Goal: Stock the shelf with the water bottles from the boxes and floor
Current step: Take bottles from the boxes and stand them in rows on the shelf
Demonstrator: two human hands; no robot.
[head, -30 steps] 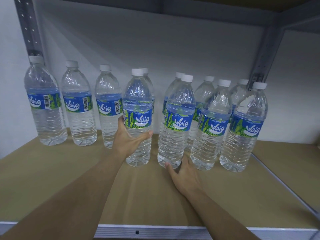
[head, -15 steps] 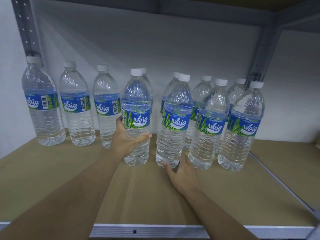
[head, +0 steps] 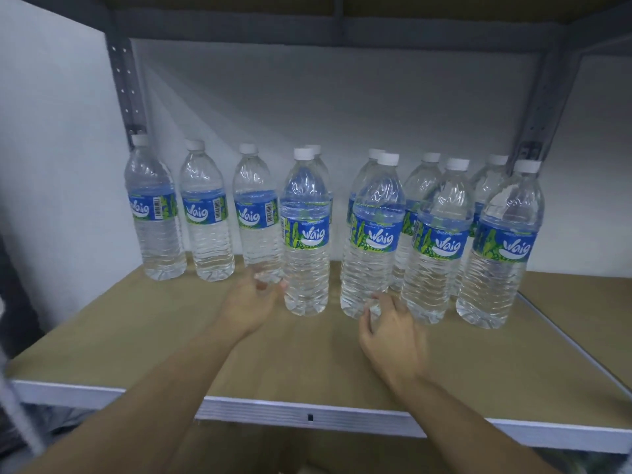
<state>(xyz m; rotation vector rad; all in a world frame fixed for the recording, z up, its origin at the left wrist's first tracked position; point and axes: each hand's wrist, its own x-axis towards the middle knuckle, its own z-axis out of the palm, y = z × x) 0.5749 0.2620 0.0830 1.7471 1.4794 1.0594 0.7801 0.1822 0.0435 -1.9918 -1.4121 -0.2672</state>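
Several clear water bottles with blue labels and white caps stand upright on the tan shelf board (head: 143,333). A front row bottle (head: 306,234) stands just right of my left hand (head: 251,304), which is open and holds nothing. Its fingertips are close to that bottle's base. Another front bottle (head: 372,241) stands just beyond my right hand (head: 393,333), also open, with fingers curled near its base. Two more front bottles (head: 437,244) (head: 501,248) stand to the right. Three bottles (head: 155,210) line the back left.
A grey metal upright (head: 128,80) rises at the back left and another (head: 543,97) at the back right. The shelf's white front edge (head: 307,413) runs below my arms. A white wall closes the back. A second board adjoins on the right (head: 581,302).
My left hand has let go of the front bottle and dropped back toward its base. My right hand has pulled away from the other bottle. The view has backed away from the shelf.
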